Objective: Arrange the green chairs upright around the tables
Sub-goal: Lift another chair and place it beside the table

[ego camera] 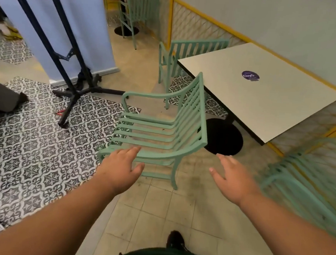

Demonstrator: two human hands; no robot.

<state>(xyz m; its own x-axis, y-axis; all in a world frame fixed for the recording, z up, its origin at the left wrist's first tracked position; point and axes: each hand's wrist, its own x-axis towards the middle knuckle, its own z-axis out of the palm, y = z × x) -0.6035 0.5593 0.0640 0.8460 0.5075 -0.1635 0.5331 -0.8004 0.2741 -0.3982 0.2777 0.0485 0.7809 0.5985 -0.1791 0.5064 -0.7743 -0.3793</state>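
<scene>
The green slatted armchair (157, 156) stands upright beside the white square table (264, 106), its back toward the table's edge. The left hand (120, 166) reaches over the near armrest, fingers straight and spread; whether it touches, I can't tell. The right hand (233, 179) hangs open and empty, apart from the chair

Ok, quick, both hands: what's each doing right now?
Left hand: open, over the armrest of the green chair, not gripping.
Right hand: open, holding nothing.
</scene>
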